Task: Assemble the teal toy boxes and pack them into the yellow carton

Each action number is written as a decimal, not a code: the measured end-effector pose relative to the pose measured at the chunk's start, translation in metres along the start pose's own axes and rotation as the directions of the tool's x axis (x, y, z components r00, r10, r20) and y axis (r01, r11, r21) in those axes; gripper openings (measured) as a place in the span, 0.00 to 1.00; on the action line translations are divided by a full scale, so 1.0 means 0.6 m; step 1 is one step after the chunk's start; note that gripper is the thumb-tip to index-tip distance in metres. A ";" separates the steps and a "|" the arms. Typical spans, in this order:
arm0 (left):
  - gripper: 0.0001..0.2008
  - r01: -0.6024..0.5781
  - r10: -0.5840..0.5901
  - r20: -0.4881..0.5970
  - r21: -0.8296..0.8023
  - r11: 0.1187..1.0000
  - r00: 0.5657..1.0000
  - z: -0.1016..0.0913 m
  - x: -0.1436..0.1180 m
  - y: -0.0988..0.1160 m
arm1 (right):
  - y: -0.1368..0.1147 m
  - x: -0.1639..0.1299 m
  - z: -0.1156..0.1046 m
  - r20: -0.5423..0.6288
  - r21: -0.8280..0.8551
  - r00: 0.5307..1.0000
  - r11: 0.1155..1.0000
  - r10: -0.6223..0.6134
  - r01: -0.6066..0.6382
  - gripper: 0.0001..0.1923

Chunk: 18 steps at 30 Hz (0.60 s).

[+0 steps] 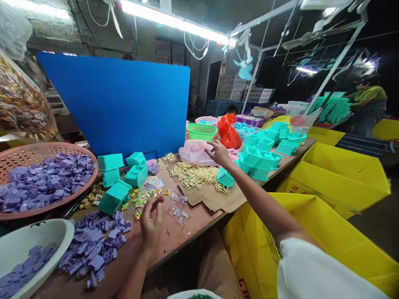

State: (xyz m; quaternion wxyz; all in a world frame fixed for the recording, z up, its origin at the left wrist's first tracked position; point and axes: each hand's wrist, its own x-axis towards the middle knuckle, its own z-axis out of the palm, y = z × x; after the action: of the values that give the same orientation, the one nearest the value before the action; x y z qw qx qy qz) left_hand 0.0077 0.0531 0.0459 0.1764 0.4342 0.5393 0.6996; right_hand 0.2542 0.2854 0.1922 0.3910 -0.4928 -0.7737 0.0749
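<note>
Head view: a crowded workbench (174,245) w/ small plastic toy parts. The right hand (219,153) is stretched far forward, fingers loosely spread, empty, hovering just above a pink plastic bag (195,152) and near a heap of teal boxes (260,158). One more teal box (225,177) sits just under the forearm, beside pale yellow frames (196,174) lying flat on brown card.

The left hand (151,222) rests near the bench edge, fingers curled toward the thumb; can't tell if it pinches anything. Just beside it: clear blister shells (177,209), apparently empty, and colourful tiny pieces (141,198).

Left side: purple clips (93,243) in a loose pile on the bench, more in a pink basket (18,155) and a white bowl (40,232). Four teal boxes (120,176) stand nearer the blue board (124,108).

Progress, as a judgement: early to mid. No finished set shows near the hands; parts mostly sit in separate piles, lots left. Yellow bins (343,174) at right, contents hidden.
</note>
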 end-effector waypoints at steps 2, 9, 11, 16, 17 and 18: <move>0.15 -0.019 0.018 0.024 0.035 0.999 1.000 0.000 0.004 -0.022 | 0.016 0.063 0.036 0.074 -0.090 0.995 0.994 0.060 -0.053 0.40; 0.10 0.000 -0.013 0.116 0.113 0.994 0.993 0.013 0.052 0.012 | 0.111 0.200 0.166 0.125 -0.155 0.971 0.971 0.205 -0.185 0.49; 0.09 -0.025 0.002 0.183 0.127 0.992 0.983 0.035 0.100 0.031 | 0.140 0.225 0.183 0.076 -0.075 0.978 0.980 0.192 -0.186 0.33; 0.17 -0.174 0.000 0.510 0.291 0.941 0.860 0.153 0.266 -0.019 | 0.190 0.299 0.165 -0.098 -0.031 0.950 0.953 0.296 -0.300 0.12; 0.18 -0.224 -0.044 0.557 0.404 0.887 0.829 0.184 0.297 -0.045 | 0.198 0.314 0.156 -0.131 -0.011 0.943 0.951 0.305 -0.309 0.12; 0.19 -0.236 -0.075 0.567 0.455 0.859 0.820 0.216 0.324 -0.072 | 0.204 0.327 0.148 -0.155 0.014 0.938 0.950 0.311 -0.312 0.13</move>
State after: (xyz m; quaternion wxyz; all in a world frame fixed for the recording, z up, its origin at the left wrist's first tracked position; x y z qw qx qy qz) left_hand -0.0075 0.2854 0.0931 0.1772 0.6757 0.6067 0.3795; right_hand 0.2394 0.5318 0.1744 0.4304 -0.6155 -0.6536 0.0930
